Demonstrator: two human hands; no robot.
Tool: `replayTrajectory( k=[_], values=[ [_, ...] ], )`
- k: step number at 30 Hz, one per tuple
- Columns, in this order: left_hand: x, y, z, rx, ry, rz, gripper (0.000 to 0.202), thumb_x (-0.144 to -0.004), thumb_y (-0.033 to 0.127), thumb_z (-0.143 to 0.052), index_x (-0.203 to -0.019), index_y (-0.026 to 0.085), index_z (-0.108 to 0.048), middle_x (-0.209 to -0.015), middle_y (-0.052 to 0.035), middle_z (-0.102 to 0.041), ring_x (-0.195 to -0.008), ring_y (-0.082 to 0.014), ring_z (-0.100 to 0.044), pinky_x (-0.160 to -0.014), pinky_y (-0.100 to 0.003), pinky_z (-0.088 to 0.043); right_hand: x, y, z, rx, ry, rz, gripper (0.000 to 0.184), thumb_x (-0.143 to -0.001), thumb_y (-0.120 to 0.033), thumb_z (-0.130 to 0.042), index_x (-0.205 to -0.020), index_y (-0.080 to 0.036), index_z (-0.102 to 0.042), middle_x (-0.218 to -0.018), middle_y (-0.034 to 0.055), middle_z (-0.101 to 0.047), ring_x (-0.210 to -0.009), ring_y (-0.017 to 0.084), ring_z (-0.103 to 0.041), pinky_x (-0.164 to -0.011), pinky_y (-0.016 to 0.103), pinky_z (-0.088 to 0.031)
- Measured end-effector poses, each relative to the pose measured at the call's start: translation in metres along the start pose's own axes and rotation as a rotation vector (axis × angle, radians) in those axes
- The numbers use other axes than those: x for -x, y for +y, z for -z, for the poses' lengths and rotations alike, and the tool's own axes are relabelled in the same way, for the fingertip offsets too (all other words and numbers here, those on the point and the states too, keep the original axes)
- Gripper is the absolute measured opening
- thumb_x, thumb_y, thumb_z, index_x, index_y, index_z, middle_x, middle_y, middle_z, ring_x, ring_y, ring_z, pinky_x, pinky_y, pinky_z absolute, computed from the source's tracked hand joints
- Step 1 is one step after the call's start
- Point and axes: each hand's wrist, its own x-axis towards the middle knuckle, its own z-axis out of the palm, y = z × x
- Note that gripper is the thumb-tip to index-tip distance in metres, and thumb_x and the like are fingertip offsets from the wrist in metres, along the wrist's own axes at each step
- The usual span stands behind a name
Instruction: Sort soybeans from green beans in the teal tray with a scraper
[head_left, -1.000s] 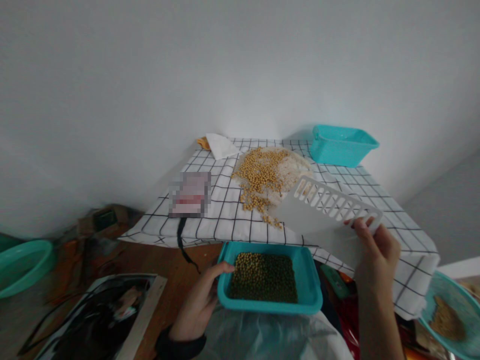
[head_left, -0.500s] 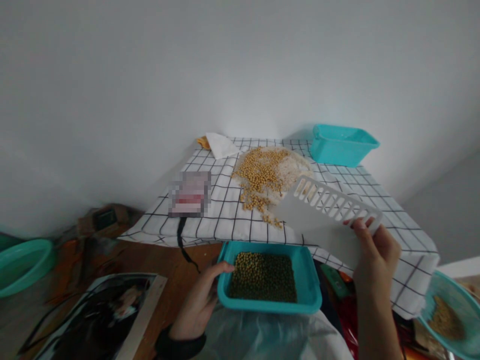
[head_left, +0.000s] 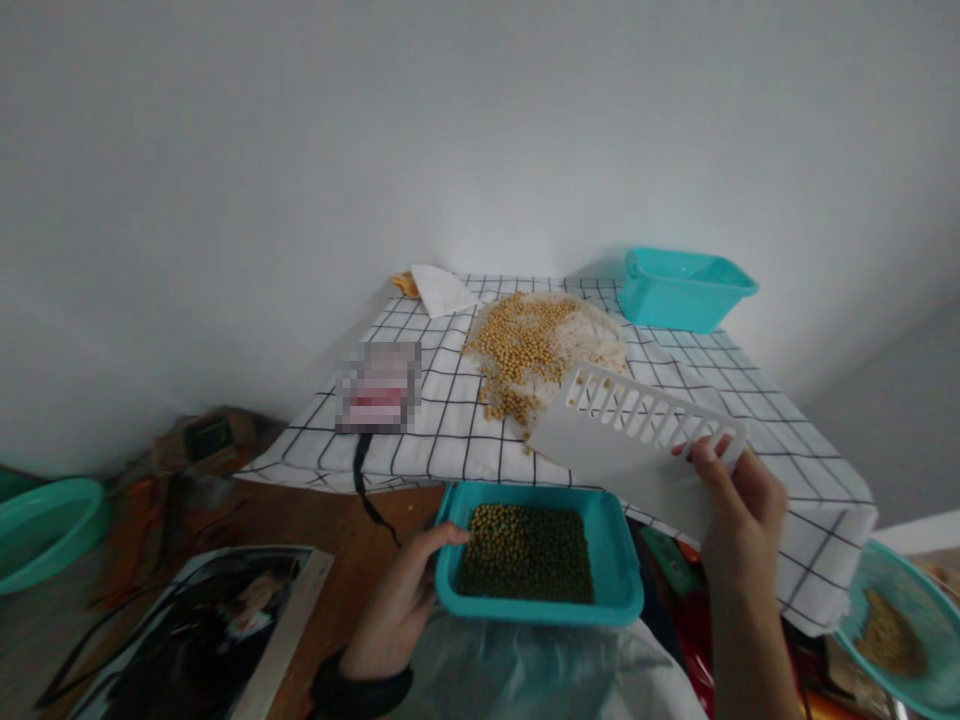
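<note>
My left hand (head_left: 409, 590) grips the left rim of a teal plastic basin (head_left: 619, 600), thumb over the edge. Inside the basin lie yellow soybeans (head_left: 496, 530) at the left and small dark green beans (head_left: 551, 570) around them. My right hand (head_left: 742, 505) is closed on the slotted edge of a white plastic board (head_left: 622, 455). The board is tilted over the near table edge, its left end beside the spread soybeans (head_left: 517, 345) on the tabletop. Those soybeans lie next to a patch of pale grains (head_left: 592, 335). The board hides part of the table's front edge.
A checked cloth covers the table (head_left: 450, 430). An empty-looking teal bin (head_left: 686, 295) stands at the back right, a white cloth (head_left: 442, 290) at the back left. A pixelated packet (head_left: 379, 388) lies at left. Green basin (head_left: 52, 530) and bowl (head_left: 892, 640) flank the table below.
My right hand has moved the white board slightly left and toward me, its left end now covering the nearest stray soybeans. My left hand and the basin stay put.
</note>
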Motion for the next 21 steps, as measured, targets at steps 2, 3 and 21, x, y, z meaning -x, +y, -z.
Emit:
replayTrajectory(
  k=[2, 3, 21],
  values=[
    [0.001, 0.000, -0.001, 0.006, 0.010, 0.013, 0.025, -0.059, 0.030, -0.078, -0.083, 0.022, -0.073, -0.087, -0.0056, -0.078, -0.088, -0.0293, -0.071, -0.065, -0.030, -0.050, -0.001, 0.003, 0.001, -0.006, 0.020, -0.005, 0.031, -0.078, -0.047, -0.075, -0.074, -0.017, -0.069, -0.071, 0.0025, -0.067, -0.064, 0.017, -0.057, -0.058, 0.027, -0.038],
    [0.001, 0.001, -0.001, 0.006, 0.002, 0.019, 0.026, -0.059, 0.029, -0.078, -0.084, 0.022, -0.072, -0.089, -0.0063, -0.078, -0.089, -0.0298, -0.071, -0.066, -0.031, -0.051, -0.002, 0.004, 0.002, -0.014, 0.037, -0.006, 0.031, -0.076, -0.048, -0.076, -0.074, -0.017, -0.070, -0.071, 0.0023, -0.067, -0.063, 0.016, -0.057, -0.058, 0.027, -0.038],
    [-0.003, -0.003, 0.000, 0.006, -0.032, 0.024, 0.029, -0.062, 0.030, -0.077, -0.090, 0.022, -0.073, -0.098, -0.0075, -0.079, -0.097, -0.0301, -0.071, -0.072, -0.033, -0.053, 0.004, -0.006, -0.007, 0.006, 0.026, 0.048, 0.030, -0.077, -0.046, -0.075, -0.072, -0.018, -0.069, -0.070, 0.0030, -0.068, -0.064, 0.018, -0.061, -0.056, 0.027, -0.041]
  ],
)
